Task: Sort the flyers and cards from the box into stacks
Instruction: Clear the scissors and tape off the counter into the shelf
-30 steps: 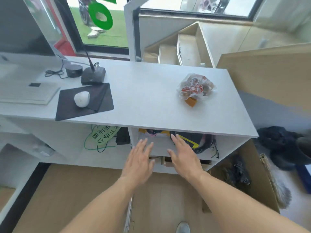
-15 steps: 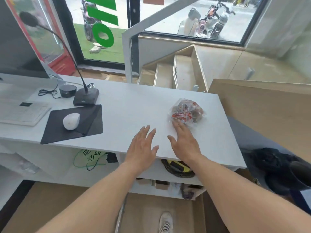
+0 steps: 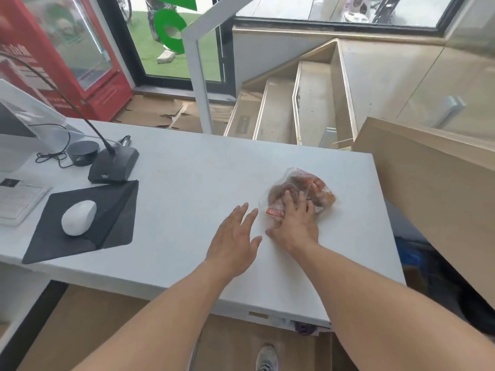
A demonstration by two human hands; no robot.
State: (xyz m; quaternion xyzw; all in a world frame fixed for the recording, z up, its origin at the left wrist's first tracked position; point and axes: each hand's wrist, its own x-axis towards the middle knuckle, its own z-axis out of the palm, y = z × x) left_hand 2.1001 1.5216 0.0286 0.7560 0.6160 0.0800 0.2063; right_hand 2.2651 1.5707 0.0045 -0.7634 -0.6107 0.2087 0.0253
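Note:
A clear plastic bag point(image 3: 318, 187) with red-brown contents lies on the white desk point(image 3: 203, 172), towards its right side. My right hand point(image 3: 294, 220) rests flat on the near part of the bag, fingers straight and spread. My left hand point(image 3: 234, 236) hovers just left of it over the bare desk top, fingers spread, holding nothing. No box, flyers or cards show in this view.
A black mouse pad point(image 3: 107, 218) with a white mouse point(image 3: 78, 221) lies at the left. Behind it stand a gooseneck microphone base point(image 3: 113, 166) and a round black puck point(image 3: 81, 152). A large brown board point(image 3: 439, 199) leans at the right. Wooden stairs point(image 3: 294, 111) lie beyond the desk.
Both hands rose from the shelf under the desk to the desk top. My right hand then moved forward onto the plastic bag; the left followed beside it.

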